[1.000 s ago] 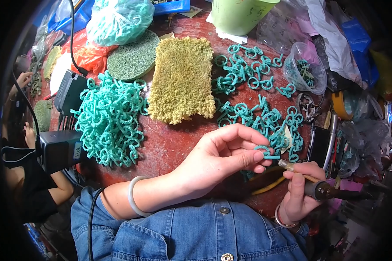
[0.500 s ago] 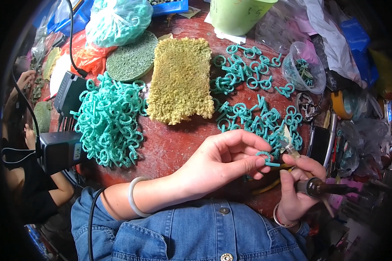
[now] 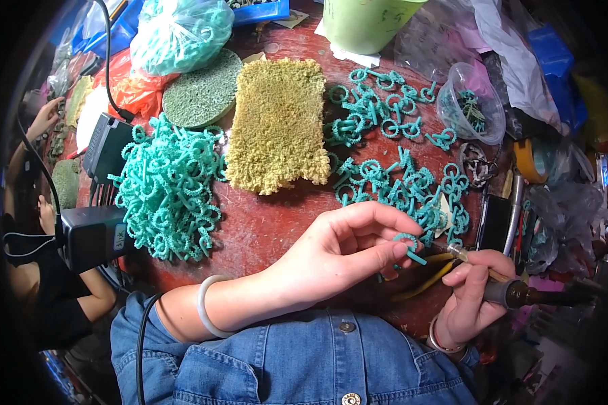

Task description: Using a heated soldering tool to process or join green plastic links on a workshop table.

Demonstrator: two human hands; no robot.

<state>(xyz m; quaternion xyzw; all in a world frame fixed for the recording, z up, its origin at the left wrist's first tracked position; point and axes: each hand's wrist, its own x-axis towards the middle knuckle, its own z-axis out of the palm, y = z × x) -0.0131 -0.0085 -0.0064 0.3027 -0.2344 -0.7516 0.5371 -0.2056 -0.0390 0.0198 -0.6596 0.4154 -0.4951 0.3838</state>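
Note:
My left hand (image 3: 344,253) pinches a small teal wax ring (image 3: 407,238) between thumb and fingertips. A short straight stem sticks out from the ring toward the lower right. To the right, my right hand (image 3: 469,300) is closed around a dark-handled tool (image 3: 517,295) that looks like a soldering iron. A slim piece with a pale, shiny tip (image 3: 457,252) also shows at its fingers; whether it belongs to the same tool I cannot tell. That tip is apart from the ring. Just beyond both hands lie loose teal wax rings (image 3: 412,185).
A large heap of teal rings (image 3: 169,196) lies left of a yellow rough-textured block (image 3: 277,125). Behind are a green round pad (image 3: 203,88), a filled plastic bag (image 3: 181,34) and a green bucket (image 3: 368,27). A clear tub (image 3: 471,104) stands right; black adapters (image 3: 94,233) stand left.
My right hand has moved right and slightly down with the tool, drawing the tip away from the ring. The ring's stem now tilts further downward in my left hand.

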